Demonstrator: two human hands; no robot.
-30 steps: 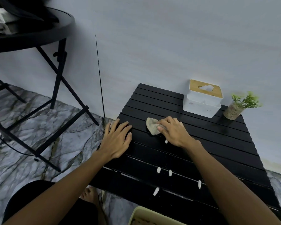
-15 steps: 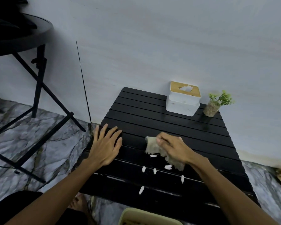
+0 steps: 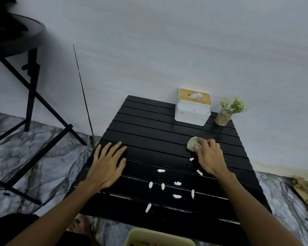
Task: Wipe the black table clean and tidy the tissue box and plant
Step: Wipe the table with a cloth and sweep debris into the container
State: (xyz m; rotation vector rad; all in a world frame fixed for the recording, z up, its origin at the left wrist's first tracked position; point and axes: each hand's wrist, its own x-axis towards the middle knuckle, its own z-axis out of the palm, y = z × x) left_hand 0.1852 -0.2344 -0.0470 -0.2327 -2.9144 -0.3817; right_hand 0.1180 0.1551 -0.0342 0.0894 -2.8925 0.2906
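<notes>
Visibly, tissue [image 3: 196, 95] inside tissue box [image 3: 192, 114]

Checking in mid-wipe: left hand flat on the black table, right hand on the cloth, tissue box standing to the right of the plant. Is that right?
One thing is wrong: the head view shows the tissue box standing to the left of the plant, not the right. The rest holds: the left hand lies flat on the black table, and the right hand holds the cloth.

Left hand [image 3: 106, 167] spread flat; right hand [image 3: 209, 157] curled, gripping.
</notes>
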